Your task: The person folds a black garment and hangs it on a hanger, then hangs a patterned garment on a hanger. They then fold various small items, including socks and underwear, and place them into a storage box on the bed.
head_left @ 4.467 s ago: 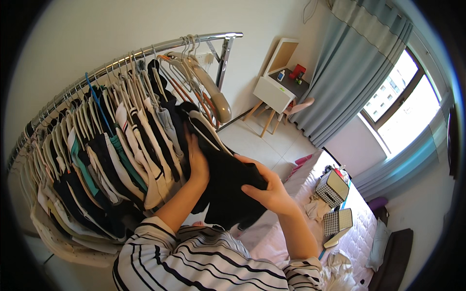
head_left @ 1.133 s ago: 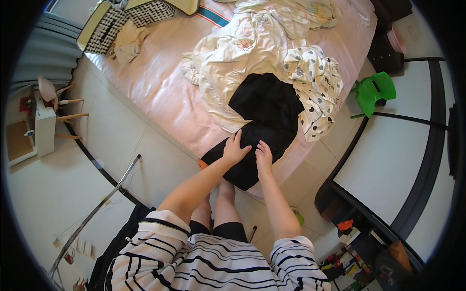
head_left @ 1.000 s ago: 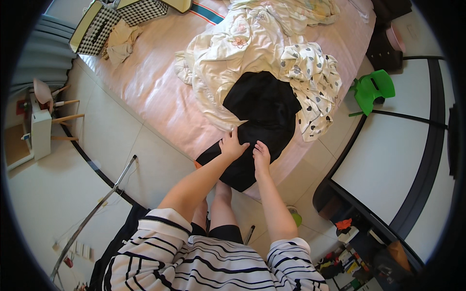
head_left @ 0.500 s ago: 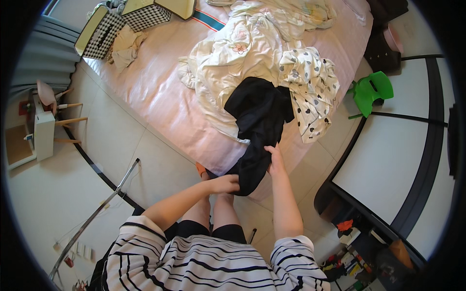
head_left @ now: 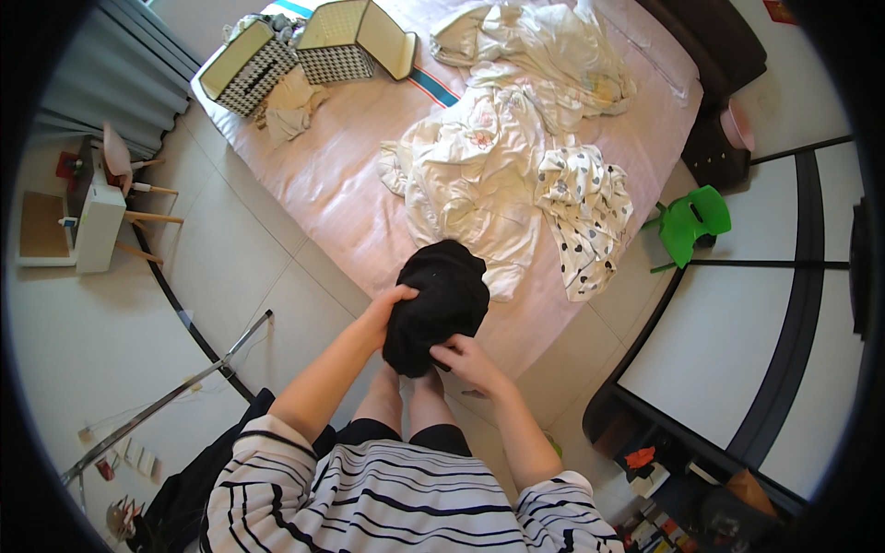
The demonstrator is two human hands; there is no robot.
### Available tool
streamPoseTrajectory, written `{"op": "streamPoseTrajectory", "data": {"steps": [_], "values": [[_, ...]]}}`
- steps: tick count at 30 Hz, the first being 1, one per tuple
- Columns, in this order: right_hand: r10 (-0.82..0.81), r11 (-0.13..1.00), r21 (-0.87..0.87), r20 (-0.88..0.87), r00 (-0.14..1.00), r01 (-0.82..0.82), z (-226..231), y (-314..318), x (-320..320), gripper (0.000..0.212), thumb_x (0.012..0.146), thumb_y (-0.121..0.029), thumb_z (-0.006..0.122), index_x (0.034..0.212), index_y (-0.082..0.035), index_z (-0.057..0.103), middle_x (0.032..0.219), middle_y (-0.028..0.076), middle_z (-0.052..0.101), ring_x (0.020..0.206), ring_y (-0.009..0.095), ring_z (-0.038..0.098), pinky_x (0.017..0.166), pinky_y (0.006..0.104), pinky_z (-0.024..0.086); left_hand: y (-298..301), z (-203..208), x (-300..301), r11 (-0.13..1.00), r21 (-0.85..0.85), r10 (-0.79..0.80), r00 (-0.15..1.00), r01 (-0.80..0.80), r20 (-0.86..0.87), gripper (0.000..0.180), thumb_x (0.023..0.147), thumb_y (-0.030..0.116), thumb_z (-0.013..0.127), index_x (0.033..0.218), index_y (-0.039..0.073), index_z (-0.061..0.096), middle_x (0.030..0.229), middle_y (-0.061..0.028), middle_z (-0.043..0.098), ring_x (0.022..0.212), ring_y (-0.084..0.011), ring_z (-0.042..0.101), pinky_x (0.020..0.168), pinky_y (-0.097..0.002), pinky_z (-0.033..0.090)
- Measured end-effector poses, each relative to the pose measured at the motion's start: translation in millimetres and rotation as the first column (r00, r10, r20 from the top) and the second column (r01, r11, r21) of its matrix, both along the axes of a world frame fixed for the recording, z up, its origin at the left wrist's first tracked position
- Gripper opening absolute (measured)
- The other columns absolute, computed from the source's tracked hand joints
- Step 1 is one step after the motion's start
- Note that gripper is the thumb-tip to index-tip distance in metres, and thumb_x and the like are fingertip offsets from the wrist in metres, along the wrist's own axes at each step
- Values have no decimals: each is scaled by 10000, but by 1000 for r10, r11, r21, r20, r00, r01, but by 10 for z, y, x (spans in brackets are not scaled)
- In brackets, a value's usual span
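Note:
A black garment is bunched up between my hands in front of my legs, just off the near corner of the bed. Its kind is hard to tell in these folds. My left hand is closed on its left side, the thumb lying on top. My right hand pinches the cloth at its lower right. Beyond it on the bed lies a cream garment with a small flower print. Right beside that is a crumpled white garment with dark hearts.
Pink sheeting covers the bed. Two houndstooth storage boxes stand far left, with beige cloth beside them. A green child's chair is at the right, near the white cabinet. A metal pole slants at the lower left.
The black garment, earlier stretched out over the bed edge, has been drawn toward me and gathered up. My left hand has moved up and left, my right hand lower and left.

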State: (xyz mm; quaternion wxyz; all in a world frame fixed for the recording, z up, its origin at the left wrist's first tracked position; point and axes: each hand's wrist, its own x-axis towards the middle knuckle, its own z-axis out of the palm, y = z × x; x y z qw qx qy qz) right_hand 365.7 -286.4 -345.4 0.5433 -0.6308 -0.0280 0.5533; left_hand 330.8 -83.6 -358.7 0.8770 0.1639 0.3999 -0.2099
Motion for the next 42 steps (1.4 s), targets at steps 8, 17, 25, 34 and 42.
{"op": "streamPoseTrajectory", "data": {"steps": [8, 17, 25, 34, 42], "values": [[-103, 765, 399, -699, 708, 506, 618, 298, 67, 695, 890, -596, 403, 1323, -52, 379, 1314, 76, 484, 1157, 239, 502, 964, 380, 416, 43, 1197, -807, 560, 823, -548, 789, 100, 277, 290, 782, 103, 636, 1050, 0, 594, 938, -64, 628, 865, -172, 597, 757, -307, 476], [67, 715, 529, -703, 708, 457, 905, 1123, 1, 433, 956, -281, 416, 1274, 5, 476, 1266, 158, 532, 1137, 296, 533, 982, 418, 434, 67, 1676, -1612, 194, 978, -546, 836, 76, 43, 332, 705, 76, 626, 1032, 27, 603, 879, -203, 584, 799, -271, 601, 655, -376, 490], [136, 827, 477, -684, 717, 298, 1271, 1830, -290, 402, 935, -220, 481, 1279, -11, 484, 1265, 136, 537, 1137, 280, 528, 984, 391, 427, 579, 1920, -2252, 384, 687, 289, 787, -617, 545, 541, 838, 2, 479, 1365, 50, 370, 1245, -57, 499, 1156, -156, 453, 1011, -296, 321], [504, 719, 319, 372, 779, -617, 1729, 2337, -943, 440, 875, -143, 592, 1283, -18, 485, 1218, 112, 564, 1100, 245, 543, 941, 343, 428, 759, 2439, -2691, 115, 782, 407, 747, -613, 525, 221, 864, 58, 595, 1068, -25, 617, 947, -25, 647, 884, -102, 581, 798, -230, 459], [267, 411, 450, 772, 577, -793, 2487, 2669, -1681, 499, 797, -159, 671, 1244, -22, 497, 1156, 164, 576, 1077, 228, 543, 900, 325, 422, 1092, 2846, -3099, -127, 893, 51, 896, -431, 440, 247, 744, -26, 552, 980, -8, 626, 865, -51, 656, 810, -100, 585, 754, -240, 459]]}}
